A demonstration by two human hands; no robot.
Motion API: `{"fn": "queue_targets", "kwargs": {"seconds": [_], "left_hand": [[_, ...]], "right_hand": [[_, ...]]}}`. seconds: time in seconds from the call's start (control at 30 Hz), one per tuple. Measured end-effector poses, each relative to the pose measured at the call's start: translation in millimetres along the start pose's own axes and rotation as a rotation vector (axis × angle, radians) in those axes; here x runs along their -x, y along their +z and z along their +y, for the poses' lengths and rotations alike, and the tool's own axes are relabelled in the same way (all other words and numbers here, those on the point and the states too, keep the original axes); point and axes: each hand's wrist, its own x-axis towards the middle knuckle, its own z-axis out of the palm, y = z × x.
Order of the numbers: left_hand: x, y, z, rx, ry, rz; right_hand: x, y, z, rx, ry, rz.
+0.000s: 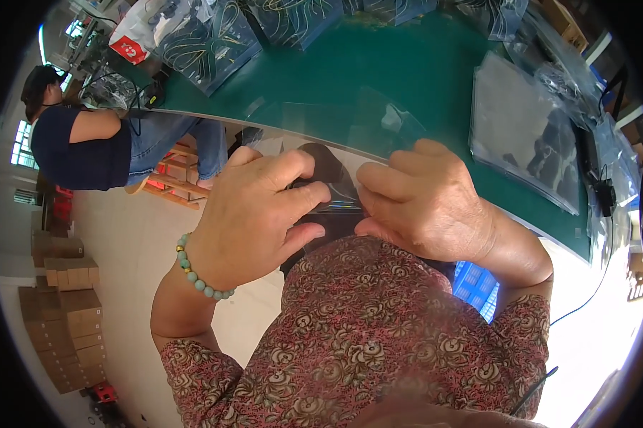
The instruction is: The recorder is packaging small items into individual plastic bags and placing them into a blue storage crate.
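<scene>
In front of my body, at the near edge of the green table (pixel 421 78), a clear plastic bag (pixel 339 205) is stretched between my hands. My left hand (pixel 250 207), with a green bead bracelet (pixel 200 285) at the wrist, pinches one side of the bag's edge between thumb and bent fingers. Curled fingers and thumb of my right hand (pixel 428 200) grip the other side. Transparent film reaches beyond my hands over the table, its outline hard to follow. Whether anything is inside the bag I cannot tell.
Flat clear bags (pixel 525 135) lie stacked on the table's right. Bags with thin cables (pixel 211 43) line its far side. A person (pixel 83 135) sits at the left by a wooden stool (pixel 175 175). Cardboard boxes (pixel 65 328) stand on the left floor; a blue crate (pixel 476 289) is right of my body.
</scene>
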Motion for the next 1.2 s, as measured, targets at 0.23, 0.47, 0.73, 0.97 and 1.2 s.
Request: {"fn": "queue_targets", "kwargs": {"seconds": [0.23, 0.47, 0.73, 0.97, 1.2], "left_hand": [[-1.8, 13.5, 0.3, -0.165, 0.145, 0.047], [-0.6, 11.8, -2.4, -0.194, 0.239, -0.096], [8.9, 12.8, -3.1, -0.121, 0.154, -0.049], [6.3, -24.4, -20.1, 0.054, 0.139, 0.089], [25.8, -33.8, -101.6, 0.099, -0.054, -0.147]], "right_hand": [[-3.1, 4.9, -2.2, -0.047, -0.053, 0.035], [-6.6, 13.4, -7.1, -0.076, -0.153, -0.011], [-7.0, 19.6, -11.1, -0.025, -0.174, 0.087], [0.9, 9.9, -3.1, 0.029, -0.207, 0.067], [13.2, 0.7, 19.7, 0.245, -0.384, 0.182]]}}
